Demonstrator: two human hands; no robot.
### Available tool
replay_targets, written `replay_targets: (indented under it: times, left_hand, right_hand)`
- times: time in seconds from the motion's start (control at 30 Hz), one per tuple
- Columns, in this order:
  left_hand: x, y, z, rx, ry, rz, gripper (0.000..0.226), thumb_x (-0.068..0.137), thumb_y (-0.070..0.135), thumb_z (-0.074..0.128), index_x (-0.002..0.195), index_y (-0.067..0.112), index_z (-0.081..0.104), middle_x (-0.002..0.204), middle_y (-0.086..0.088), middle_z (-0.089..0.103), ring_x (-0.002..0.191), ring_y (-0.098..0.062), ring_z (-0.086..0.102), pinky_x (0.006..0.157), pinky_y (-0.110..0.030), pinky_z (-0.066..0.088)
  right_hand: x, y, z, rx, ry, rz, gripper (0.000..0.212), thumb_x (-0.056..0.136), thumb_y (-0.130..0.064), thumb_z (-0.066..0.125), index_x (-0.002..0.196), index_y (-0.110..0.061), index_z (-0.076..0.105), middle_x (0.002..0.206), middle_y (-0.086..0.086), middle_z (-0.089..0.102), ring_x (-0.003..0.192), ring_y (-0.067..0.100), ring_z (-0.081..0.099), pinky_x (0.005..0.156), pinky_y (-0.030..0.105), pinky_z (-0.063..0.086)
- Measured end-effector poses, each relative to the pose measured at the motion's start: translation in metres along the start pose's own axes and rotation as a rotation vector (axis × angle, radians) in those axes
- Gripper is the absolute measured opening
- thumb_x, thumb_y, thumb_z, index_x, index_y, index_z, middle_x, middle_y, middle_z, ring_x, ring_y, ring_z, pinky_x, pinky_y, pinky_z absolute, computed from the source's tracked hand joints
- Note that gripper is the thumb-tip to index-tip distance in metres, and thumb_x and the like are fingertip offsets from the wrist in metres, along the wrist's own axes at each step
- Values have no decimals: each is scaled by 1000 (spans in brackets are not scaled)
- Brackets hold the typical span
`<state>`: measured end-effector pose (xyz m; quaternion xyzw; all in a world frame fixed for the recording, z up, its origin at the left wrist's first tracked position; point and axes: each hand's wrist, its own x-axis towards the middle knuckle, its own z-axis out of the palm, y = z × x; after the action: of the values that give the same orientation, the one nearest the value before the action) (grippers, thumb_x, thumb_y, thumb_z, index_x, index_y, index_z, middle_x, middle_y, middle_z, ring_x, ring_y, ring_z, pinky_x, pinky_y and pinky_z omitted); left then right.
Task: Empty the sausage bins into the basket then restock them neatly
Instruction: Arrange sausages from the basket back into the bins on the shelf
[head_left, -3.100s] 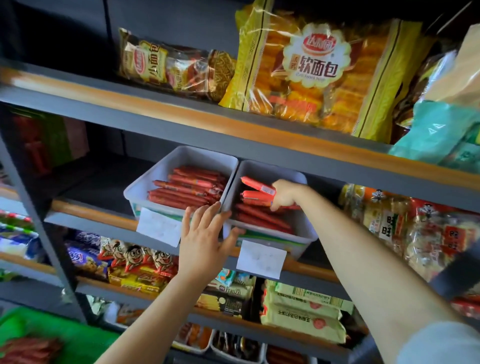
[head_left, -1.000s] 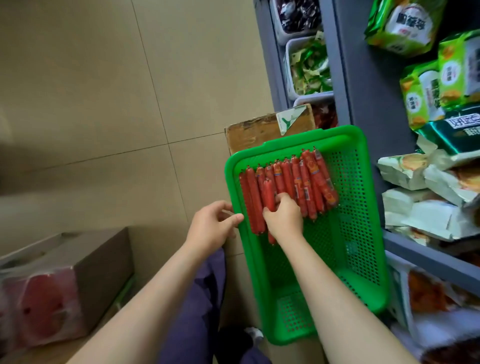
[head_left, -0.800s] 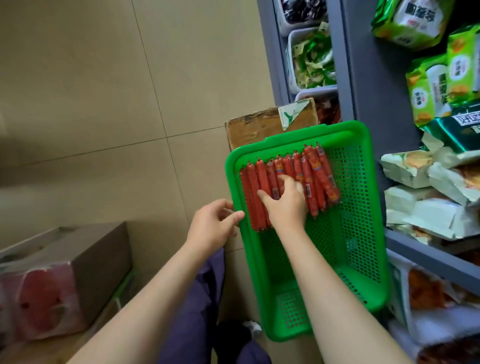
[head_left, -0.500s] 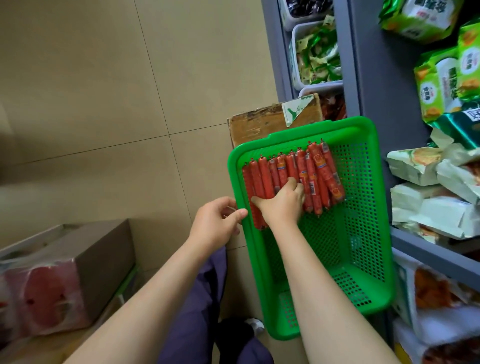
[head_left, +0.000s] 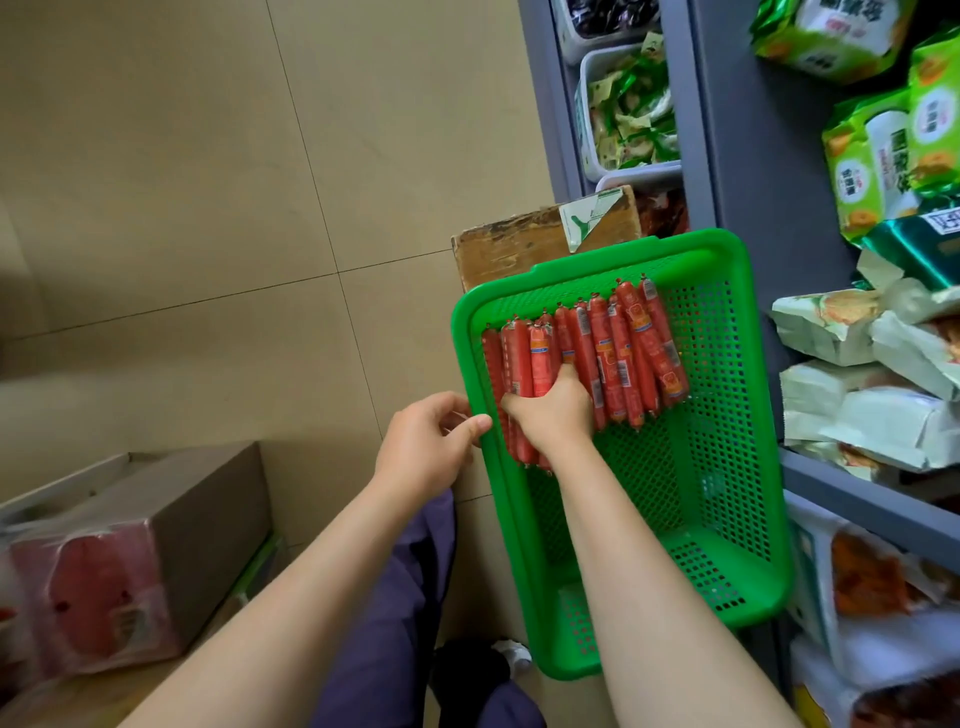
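Note:
A green plastic basket (head_left: 649, 250) sits low beside the shelf unit, resting on a cardboard box. Several red sausages (head_left: 626, 353) lie side by side in a row across its far end. My right hand (head_left: 556, 410) reaches into the basket with its fingers curled around a few sausages at the left end of the row. My left hand (head_left: 421, 447) is at the basket's left rim, thumb against the edge, pinching it. The sausage bins are out of view.
A worn cardboard box (head_left: 540, 239) pokes out behind the basket. The grey shelf unit (head_left: 727, 156) on the right holds white bins of green snack packets (head_left: 628, 114) and bagged goods (head_left: 878, 156). A carton (head_left: 130, 551) stands on the tiled floor at left.
About three seconds ago my hands were at the sausage bins on the shelf. Within the last second my right hand slid left over the row and closed on the leftmost sausages.

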<state>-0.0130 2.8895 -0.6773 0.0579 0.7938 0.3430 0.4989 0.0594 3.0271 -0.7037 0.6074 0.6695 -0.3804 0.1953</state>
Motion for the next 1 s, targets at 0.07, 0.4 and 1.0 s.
replay_targets:
  times: [0.07, 0.4, 1.0]
  left_hand:
    - [-3, -2, 4, 10, 28, 1, 9, 90, 31, 69, 83, 26, 67, 72, 7, 73, 64, -16, 70, 72, -41, 57]
    - [-24, 4, 15, 74, 254, -40, 9, 88, 37, 64, 89, 28, 64, 78, 8, 70, 72, -19, 68, 74, -40, 57]
    - [-421, 193, 145, -463, -600, 550, 23, 88, 29, 63, 92, 9, 73, 78, -16, 57, 48, -16, 48, 40, -19, 36]
  right_hand:
    - [-3, 7, -2, 78, -40, 8, 49, 68, -27, 81, 108, -14, 57, 98, 2, 66, 91, 25, 66, 84, 36, 54]
    - [-29, 43, -24, 461, -5, 84, 34, 71, -14, 78, 100, -18, 61, 93, 8, 71, 79, 24, 69, 78, 37, 58]
    - [-420, 209, -313, 1154, -276, -571, 27, 81, -17, 67, 107, -10, 69, 96, 17, 67, 78, 25, 71, 67, 37, 59]
